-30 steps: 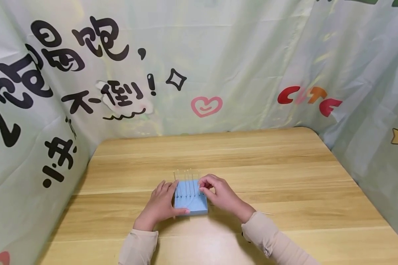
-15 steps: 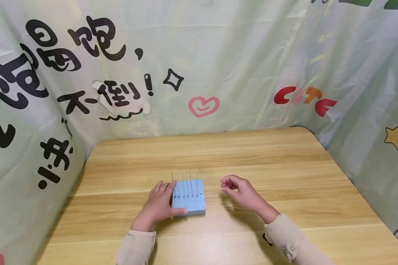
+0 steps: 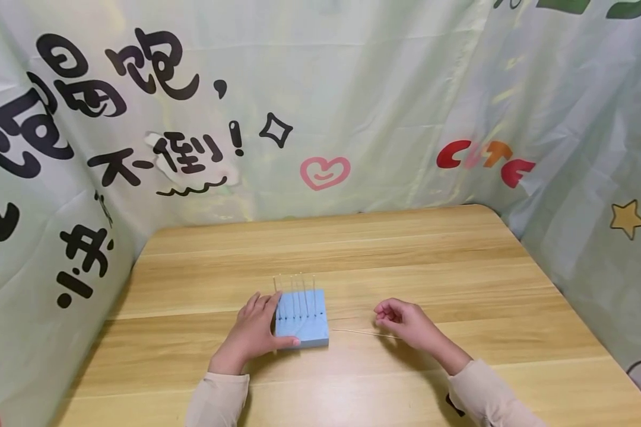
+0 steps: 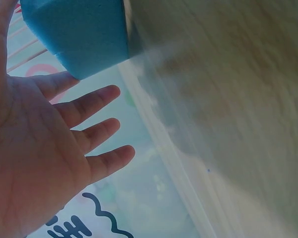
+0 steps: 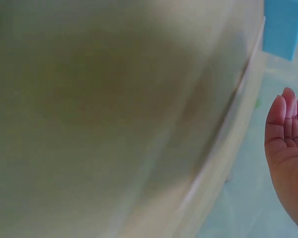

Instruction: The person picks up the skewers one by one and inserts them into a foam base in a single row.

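Foam block (image 3: 302,323), blue and square, lies flat on the wooden table (image 3: 406,261) near its front edge, with a row of thin sticks (image 3: 295,295) standing upright in its far half. From the head view, the left hand (image 3: 253,335) rests against the block's left side, fingers straight along the edge and the thumb laid along the near edge, steadying rather than gripping. The right hand (image 3: 406,323) hovers to the right of the block, apart from it, fingers loosely curled and holding nothing that shows; a loose stick (image 3: 360,333) lies on the table between that hand and the block, its far end just beside the fingers. Picking that stick up cleanly probably calls for a fingertip pinch near one end, since it lies flat on the wood. At the left wrist, the palm (image 4: 35,168) is spread with fingers straight, and a corner of the block (image 4: 79,34) sits just beyond the fingertips; the steadying hand should stay pressed there so the block does not slide. At the right wrist, the view is blurred; only relaxed fingertips (image 5: 283,119) and a block corner (image 5: 282,27) show.
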A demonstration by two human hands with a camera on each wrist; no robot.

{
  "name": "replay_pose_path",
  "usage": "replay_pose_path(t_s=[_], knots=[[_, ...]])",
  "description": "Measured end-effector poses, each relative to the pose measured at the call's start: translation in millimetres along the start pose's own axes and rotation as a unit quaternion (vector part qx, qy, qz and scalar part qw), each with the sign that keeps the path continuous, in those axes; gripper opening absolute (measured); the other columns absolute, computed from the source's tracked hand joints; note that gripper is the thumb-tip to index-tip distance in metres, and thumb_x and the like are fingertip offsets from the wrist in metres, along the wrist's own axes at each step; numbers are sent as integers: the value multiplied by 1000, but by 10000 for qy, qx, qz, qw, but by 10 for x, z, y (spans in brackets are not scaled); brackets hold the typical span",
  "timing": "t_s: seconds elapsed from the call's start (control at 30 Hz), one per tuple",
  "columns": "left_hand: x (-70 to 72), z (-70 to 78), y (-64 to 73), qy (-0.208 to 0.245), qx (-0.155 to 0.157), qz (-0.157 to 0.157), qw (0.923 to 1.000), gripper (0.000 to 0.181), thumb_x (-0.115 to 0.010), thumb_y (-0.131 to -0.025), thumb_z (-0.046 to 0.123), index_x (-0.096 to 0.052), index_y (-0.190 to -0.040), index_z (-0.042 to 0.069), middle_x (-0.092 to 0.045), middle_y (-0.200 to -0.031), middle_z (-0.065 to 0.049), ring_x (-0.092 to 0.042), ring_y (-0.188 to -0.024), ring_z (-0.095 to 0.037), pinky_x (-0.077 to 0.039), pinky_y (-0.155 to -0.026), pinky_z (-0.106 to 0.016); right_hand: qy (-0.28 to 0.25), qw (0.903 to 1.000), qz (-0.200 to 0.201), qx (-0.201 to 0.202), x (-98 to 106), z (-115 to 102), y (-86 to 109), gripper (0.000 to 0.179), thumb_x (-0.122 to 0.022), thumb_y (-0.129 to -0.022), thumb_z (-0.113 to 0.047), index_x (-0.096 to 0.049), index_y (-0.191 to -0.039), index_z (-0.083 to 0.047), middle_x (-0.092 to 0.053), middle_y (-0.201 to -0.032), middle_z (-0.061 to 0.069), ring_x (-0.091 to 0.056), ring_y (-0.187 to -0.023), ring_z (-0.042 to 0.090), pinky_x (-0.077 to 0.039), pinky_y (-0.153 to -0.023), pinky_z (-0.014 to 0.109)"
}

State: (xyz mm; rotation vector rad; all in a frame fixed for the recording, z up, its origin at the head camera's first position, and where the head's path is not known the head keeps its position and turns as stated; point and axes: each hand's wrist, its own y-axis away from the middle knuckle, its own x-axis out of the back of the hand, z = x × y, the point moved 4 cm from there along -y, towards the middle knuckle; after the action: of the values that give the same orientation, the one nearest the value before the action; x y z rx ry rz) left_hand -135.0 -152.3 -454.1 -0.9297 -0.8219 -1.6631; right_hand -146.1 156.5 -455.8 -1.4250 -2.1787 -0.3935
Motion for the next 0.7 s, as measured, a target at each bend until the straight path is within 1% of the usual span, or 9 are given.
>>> replay_pose_path(t_s=[0.03, 0.1, 0.17, 0.33, 0.47, 0.5, 0.7], knots=[[-1, 0, 1, 11, 5, -4, 10000, 112, -76, -63, 63, -31, -147, 6, -41, -140, -21, -19, -138, -45, -18, -108, -62, -19, 10000, -51, -46, -12, 10, 19, 17, -66, -86, -2, -62, -100, 6, -64, -87, 4, -57, -77, 8, -51, -68, 21], [1, 2, 1, 20, 10, -6, 10000, 112, -76, -63, 63, -31, -147, 6, -41, -141, -21, -19, -138, -45, -18, -108, -62, -37, 9999, -138, 20, -35, 28, 51, 16, -66, -86, -2, -62, -100, 6, -64, -86, 4, -57, -77, 8, -51, -67, 21], [5, 8, -2, 37, -11, -7, 10000, 112, -77, -63, 63, -31, -147, 5, -41, -140, -21, -19, -137, -45, -18, -108, -62, 54, 9998, -191, 58, -59, 49, 75, 14, -65, -86, -1, -62, -99, 5, -63, -85, 3, -57, -76, 7, -51, -66, 20], [7, 12, 0, 8, -30, 14, 10000, 112, -77, -63, 63, -32, -147, 5, -41, -140, -22, -20, -137, -45, -19, -107, -63, 502, 9984, -142, 239, -88, 82, 92, 13, -67, -82, 3, -61, -93, -1, -61, -81, -2, -53, -72, 3, -50, -63, 20], [10, 13, 2, -20, -42, 26, 10000, 112, -76, -63, 63, -32, -147, 5, -41, -140, -22, -20, -137, -45, -19, -107, -62, 710, 9965, -63, 436, -91, 91, 90, 16, -70, -79, 4, -61, -91, -2, -59, -78, -5, -51, -70, 1, -48, -61, 20], [12, 14, 2, -26, -45, 31, 10000, 112, -76, -63, 63, -32, -147, 5, -41, -141, -22, -20, -137, -45, -19, -107, -62, 726, 9964, -60, 441, -91, 96, 88, 16, -70, -79, 4, -60, -91, -2, -58, -78, -6, -51, -70, 1, -48, -61, 20], [16, 15, 8, 8, -65, 33, 10000, 112, -77, -63, 63, -32, -146, 4, -41, -140, -22, -20, -137, -45, -20, -107, -62, 806, 9965, -146, 135, -122, 117, 82, 19, -70, -79, 4, -59, -92, -3, -54, -75, -6, -48, -67, 1, -46, -60, 19]])
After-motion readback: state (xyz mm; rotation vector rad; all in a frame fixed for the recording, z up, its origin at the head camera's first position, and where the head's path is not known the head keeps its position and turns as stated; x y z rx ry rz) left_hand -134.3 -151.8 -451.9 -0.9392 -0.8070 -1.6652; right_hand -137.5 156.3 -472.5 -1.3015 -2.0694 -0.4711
